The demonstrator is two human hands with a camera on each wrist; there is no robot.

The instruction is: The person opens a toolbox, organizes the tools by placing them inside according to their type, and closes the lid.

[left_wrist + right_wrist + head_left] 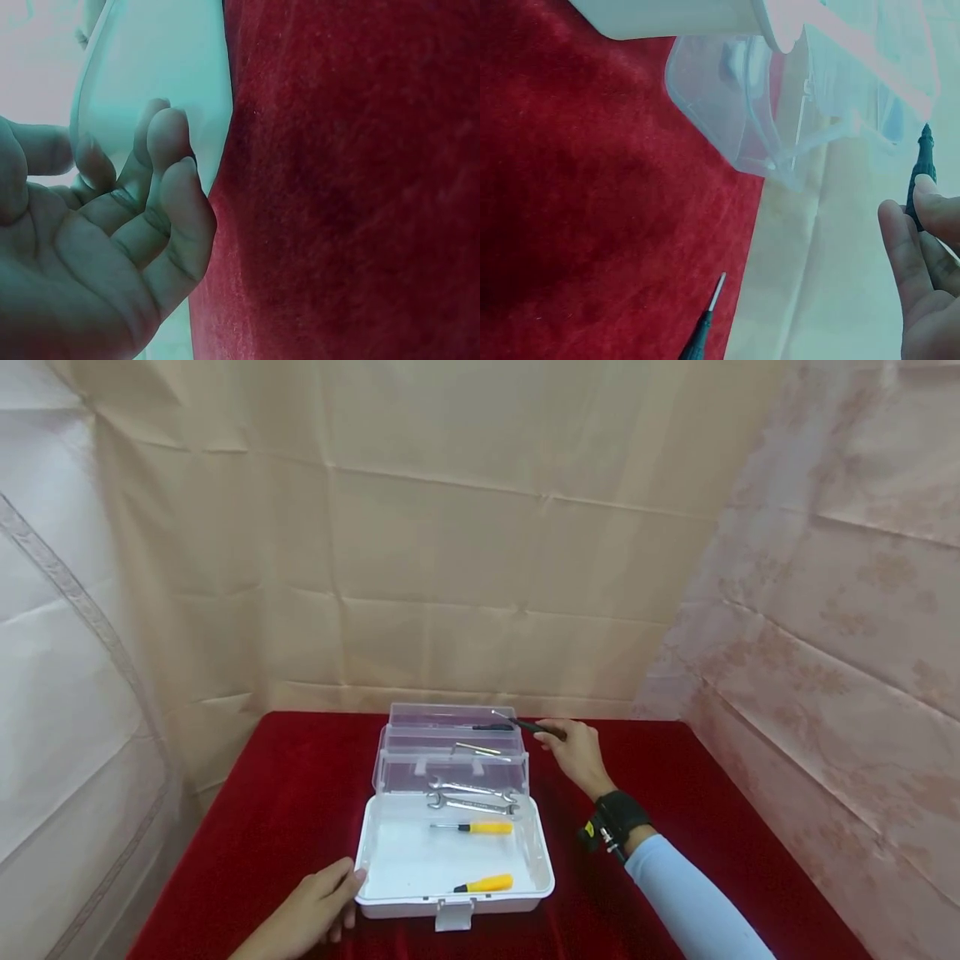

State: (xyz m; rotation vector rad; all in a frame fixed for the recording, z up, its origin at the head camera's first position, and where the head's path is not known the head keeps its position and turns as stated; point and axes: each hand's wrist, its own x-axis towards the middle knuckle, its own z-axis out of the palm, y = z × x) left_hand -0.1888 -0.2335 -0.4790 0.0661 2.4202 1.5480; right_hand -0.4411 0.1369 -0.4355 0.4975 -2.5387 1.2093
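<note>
A white toolbox (450, 906) stands open, its clear stepped trays (397, 739) raised behind. My left hand (318, 897) holds the box's left rim, thumb on top and the other fingers curled against the outer wall (202, 67). Beside the top tray, my right hand (577, 756) pinches the black handle of a slim screwdriver (924, 161); its thin metal shaft points left over the tray. In that tray lies another black-handled screwdriver (491, 727). Hex keys (477, 748) lie in the tray below.
Two open-end wrenches (474, 805) and two yellow-handled screwdrivers (489, 828) lie in and near the box's white base. One more black screwdriver (697, 337) rests on the red cloth (300, 802), right of the box. Beige drapes (450, 552) hang behind the table.
</note>
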